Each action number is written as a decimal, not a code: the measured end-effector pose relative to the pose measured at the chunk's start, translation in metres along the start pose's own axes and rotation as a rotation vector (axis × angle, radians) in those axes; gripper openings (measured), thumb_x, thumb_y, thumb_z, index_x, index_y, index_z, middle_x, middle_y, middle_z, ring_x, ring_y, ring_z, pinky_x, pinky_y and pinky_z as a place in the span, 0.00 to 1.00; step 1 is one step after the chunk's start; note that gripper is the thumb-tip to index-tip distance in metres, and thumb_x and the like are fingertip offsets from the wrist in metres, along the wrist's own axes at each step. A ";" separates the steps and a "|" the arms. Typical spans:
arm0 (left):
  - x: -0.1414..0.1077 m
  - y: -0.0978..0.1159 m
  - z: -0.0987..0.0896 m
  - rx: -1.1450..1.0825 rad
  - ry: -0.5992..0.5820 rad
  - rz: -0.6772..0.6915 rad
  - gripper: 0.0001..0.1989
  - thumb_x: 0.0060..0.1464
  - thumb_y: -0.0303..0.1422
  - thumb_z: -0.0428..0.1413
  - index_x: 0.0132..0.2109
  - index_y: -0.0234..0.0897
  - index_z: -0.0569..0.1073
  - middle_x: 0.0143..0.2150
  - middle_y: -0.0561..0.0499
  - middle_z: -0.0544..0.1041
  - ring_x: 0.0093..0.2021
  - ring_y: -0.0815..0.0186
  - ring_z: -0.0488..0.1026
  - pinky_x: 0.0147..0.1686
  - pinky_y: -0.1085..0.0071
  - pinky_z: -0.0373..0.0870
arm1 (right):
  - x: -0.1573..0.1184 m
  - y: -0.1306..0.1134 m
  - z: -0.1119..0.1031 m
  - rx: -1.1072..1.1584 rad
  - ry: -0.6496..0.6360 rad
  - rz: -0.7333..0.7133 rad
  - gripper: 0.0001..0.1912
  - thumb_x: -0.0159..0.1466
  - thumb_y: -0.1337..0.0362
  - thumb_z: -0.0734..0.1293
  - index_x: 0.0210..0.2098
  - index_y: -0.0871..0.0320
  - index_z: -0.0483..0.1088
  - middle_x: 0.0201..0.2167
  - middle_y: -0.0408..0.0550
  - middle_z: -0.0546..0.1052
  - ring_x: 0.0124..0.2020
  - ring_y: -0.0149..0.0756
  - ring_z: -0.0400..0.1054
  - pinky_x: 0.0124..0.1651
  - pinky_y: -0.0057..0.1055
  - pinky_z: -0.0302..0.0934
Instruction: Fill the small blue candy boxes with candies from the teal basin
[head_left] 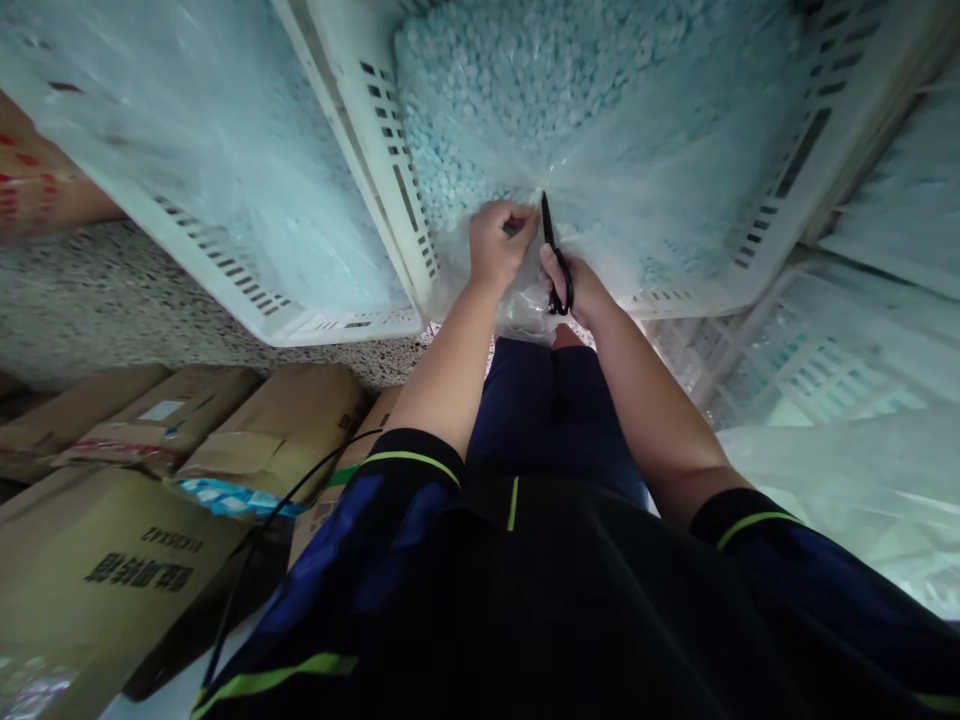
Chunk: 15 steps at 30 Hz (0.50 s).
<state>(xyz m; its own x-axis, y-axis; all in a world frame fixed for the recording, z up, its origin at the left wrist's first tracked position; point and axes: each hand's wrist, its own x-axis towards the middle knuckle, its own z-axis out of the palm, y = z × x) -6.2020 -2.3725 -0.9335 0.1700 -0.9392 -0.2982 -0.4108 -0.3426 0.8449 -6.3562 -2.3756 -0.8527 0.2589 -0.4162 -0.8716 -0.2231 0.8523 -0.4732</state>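
Note:
Black-handled scissors [556,262] are in my right hand [576,285], their dark blades pointing away from me at gathered clear plastic. My left hand [500,243] is closed on the plastic bag [637,200], just left of the blades. Under the bag's clear film lie many small pale blue pieces [517,70]. The bag sits in a white slotted crate [390,150], and its loose edge hangs over the crate's near rim below my hands. Whether the blades touch the plastic is hard to tell.
Another white crate [274,325] with plastic-covered contents stands at the left. Cardboard boxes [277,425] line the lower left, with a thin black cord [251,540] beside them. More crates and plastic sheeting [855,470] are at the right. The floor [150,290] is speckled.

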 end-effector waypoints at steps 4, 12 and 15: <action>0.001 -0.003 0.003 -0.034 0.026 -0.012 0.18 0.64 0.51 0.63 0.35 0.41 0.78 0.35 0.50 0.77 0.45 0.58 0.80 0.53 0.53 0.79 | -0.005 -0.004 -0.003 -0.007 -0.053 0.013 0.33 0.71 0.33 0.60 0.24 0.53 0.60 0.20 0.41 0.62 0.20 0.29 0.57 0.24 0.28 0.56; 0.004 -0.009 0.008 -0.106 0.028 0.001 0.20 0.62 0.53 0.64 0.34 0.41 0.79 0.33 0.51 0.77 0.42 0.60 0.80 0.51 0.57 0.78 | -0.009 -0.009 -0.007 -0.009 -0.106 0.043 0.42 0.62 0.19 0.53 0.21 0.52 0.58 0.17 0.43 0.60 0.20 0.32 0.60 0.21 0.29 0.57; 0.003 -0.007 0.012 -0.124 0.058 0.010 0.21 0.61 0.54 0.64 0.33 0.41 0.78 0.32 0.51 0.76 0.39 0.60 0.79 0.47 0.59 0.77 | -0.005 -0.008 -0.008 -0.046 -0.090 0.040 0.42 0.59 0.18 0.54 0.21 0.51 0.57 0.17 0.41 0.59 0.18 0.31 0.57 0.21 0.30 0.59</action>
<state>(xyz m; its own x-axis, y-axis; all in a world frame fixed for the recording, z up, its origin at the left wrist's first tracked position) -6.2090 -2.3735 -0.9457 0.2194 -0.9386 -0.2661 -0.2992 -0.3243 0.8974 -6.3630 -2.3835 -0.8458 0.3323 -0.3504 -0.8756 -0.2771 0.8512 -0.4458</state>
